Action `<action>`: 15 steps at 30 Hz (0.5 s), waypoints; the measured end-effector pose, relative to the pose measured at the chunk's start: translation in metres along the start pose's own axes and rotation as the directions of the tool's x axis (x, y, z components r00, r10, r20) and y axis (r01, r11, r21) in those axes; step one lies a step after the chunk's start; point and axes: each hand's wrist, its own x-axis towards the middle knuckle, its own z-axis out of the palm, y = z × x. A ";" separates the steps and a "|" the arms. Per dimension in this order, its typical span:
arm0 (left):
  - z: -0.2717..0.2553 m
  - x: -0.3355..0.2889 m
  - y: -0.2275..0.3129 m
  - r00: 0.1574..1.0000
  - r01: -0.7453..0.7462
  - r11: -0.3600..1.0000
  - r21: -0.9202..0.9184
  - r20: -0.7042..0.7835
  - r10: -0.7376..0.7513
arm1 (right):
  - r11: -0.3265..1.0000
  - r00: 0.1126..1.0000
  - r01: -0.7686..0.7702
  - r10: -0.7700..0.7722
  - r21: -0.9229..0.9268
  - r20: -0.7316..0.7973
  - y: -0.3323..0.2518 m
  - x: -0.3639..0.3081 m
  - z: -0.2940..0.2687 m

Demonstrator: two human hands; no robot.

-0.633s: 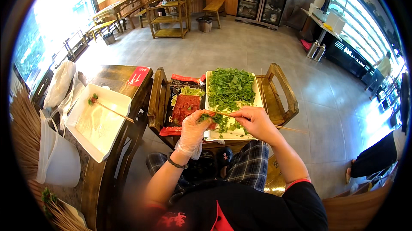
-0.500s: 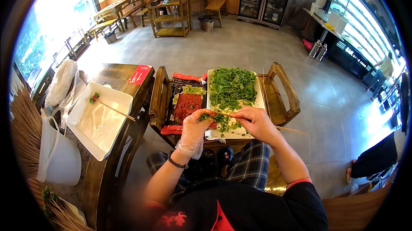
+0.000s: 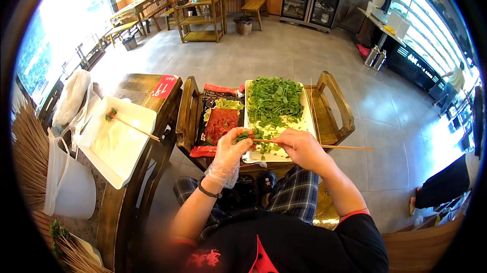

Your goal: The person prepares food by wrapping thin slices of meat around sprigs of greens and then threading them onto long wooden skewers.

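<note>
My left hand (image 3: pixel 231 147), in a clear plastic glove, pinches a small bundle of green herbs (image 3: pixel 251 135) at the tip of a wooden skewer. My bare right hand (image 3: pixel 299 146) grips that skewer (image 3: pixel 350 147), whose long end sticks out to the right. Just beyond my left hand lies red minced meat (image 3: pixel 221 122) on an opened black and red package (image 3: pixel 202 138). Chopped leafy greens (image 3: pixel 275 99) fill the far part of a white tray (image 3: pixel 308 116), with loose bits scattered at its near end. Whether meat is inside the bundle is hidden by my fingers.
A wooden carrier (image 3: pixel 331 103) with side handles holds the meat and greens. On the left table, a white tray (image 3: pixel 127 164) bears one finished-looking skewer (image 3: pixel 134 127); beside it stand a white bucket (image 3: pixel 76 187) and many bare sticks (image 3: pixel 33 156). A person (image 3: pixel 446 182) stands at right.
The skewer has turned from slanting to nearly level, its free end rising at the right. My right hand has shifted slightly left and down along it; my left still pinches the herbs.
</note>
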 end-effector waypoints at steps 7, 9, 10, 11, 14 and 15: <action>-0.009 0.014 -0.010 0.983 0.101 0.995 0.015 -0.153 -0.098 | 0.948 0.983 0.161 -0.131 -0.274 0.127 -0.033 0.003 -0.015; -0.010 0.017 -0.016 0.974 0.137 0.991 -0.008 -0.181 -0.136 | 0.926 0.963 0.240 -0.190 -0.290 0.191 -0.047 0.007 -0.009; -0.009 0.017 -0.017 0.979 0.128 0.992 -0.021 -0.154 -0.130 | 0.914 0.951 0.275 -0.213 -0.299 0.223 -0.053 0.010 -0.004; -0.008 0.017 -0.018 0.984 0.119 0.992 -0.035 -0.129 -0.123 | 0.896 0.934 0.331 -0.267 -0.295 0.237 -0.056 0.012 0.001; -0.006 0.013 -0.011 0.982 0.154 0.978 -0.138 -0.085 -0.167 | 0.890 0.910 0.398 -0.352 -0.222 0.219 -0.052 0.015 0.012; -0.004 0.010 -0.005 0.974 0.174 0.969 -0.175 -0.112 -0.195 | 0.914 0.925 0.358 -0.320 -0.192 0.204 -0.054 0.014 0.006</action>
